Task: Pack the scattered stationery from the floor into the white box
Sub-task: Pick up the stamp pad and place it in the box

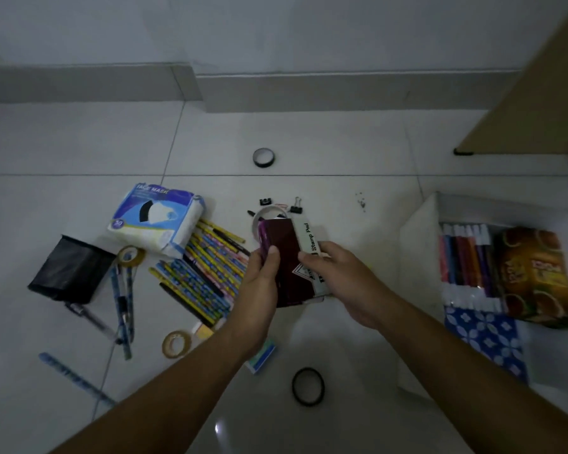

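Fingers of the left hand [263,280] curl round the left edge of the stamp pad box [287,253], with the thumb pressed on its dark maroon face. The right hand [338,276] pinches the same box from its white side, which reads "Stamp Pad". The box is tilted over the tiled floor [358,152], with a white tape roll [269,213] and binder clips [296,204] just behind it. A pile of patterned pencils [207,267] lies just to the left, and beyond it are a face mask pack [158,221], a black pouch [69,270] and two yellowish tape rolls [177,344]. To the right stands the white box [420,263], open, holding a row of markers [466,257], an orange packet [538,273] and a blue patterned piece [486,339].
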Demonstrator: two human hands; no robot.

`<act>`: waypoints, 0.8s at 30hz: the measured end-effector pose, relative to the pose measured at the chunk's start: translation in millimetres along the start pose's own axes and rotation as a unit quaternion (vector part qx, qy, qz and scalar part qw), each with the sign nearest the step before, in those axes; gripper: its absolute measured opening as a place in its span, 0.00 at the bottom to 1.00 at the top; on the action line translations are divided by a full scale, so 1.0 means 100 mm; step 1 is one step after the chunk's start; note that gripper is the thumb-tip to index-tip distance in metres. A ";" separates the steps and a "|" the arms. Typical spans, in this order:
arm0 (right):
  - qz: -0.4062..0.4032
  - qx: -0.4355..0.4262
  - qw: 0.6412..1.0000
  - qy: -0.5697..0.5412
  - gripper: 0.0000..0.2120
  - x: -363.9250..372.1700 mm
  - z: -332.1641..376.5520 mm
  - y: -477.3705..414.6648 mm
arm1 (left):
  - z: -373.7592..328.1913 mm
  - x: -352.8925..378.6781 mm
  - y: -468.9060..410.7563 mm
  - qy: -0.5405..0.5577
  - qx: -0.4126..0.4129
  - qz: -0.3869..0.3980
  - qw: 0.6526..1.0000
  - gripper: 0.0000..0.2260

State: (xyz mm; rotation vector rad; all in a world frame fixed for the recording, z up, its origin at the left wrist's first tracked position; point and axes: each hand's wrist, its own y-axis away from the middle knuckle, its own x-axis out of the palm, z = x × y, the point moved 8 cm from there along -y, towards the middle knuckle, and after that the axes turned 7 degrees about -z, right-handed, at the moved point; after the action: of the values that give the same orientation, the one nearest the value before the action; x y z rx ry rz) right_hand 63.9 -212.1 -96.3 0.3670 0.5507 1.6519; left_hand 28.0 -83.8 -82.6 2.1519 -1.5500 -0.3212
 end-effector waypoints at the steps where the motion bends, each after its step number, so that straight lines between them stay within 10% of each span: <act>1: 0.001 -0.013 1.000 0.010 0.16 -0.03 0.03 0.06 | 0.00 0.10 0.05 -0.014 0.007 0.011 1.000 0.18; 13: -0.178 -0.123 0.975 -0.049 0.14 -1.64 0.21 1.06 | -0.09 1.34 0.73 -0.157 0.131 0.191 0.960 0.16; 24: -0.313 0.059 0.945 0.072 0.12 -2.21 -0.75 1.42 | 0.56 1.55 1.04 -0.268 0.141 0.199 0.932 0.18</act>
State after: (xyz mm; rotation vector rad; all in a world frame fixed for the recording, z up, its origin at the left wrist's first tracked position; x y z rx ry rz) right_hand -59.3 -453.2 -65.3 0.1314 0.7848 1.0353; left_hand -30.7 -268.6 -66.7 1.9720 -2.4224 -0.6137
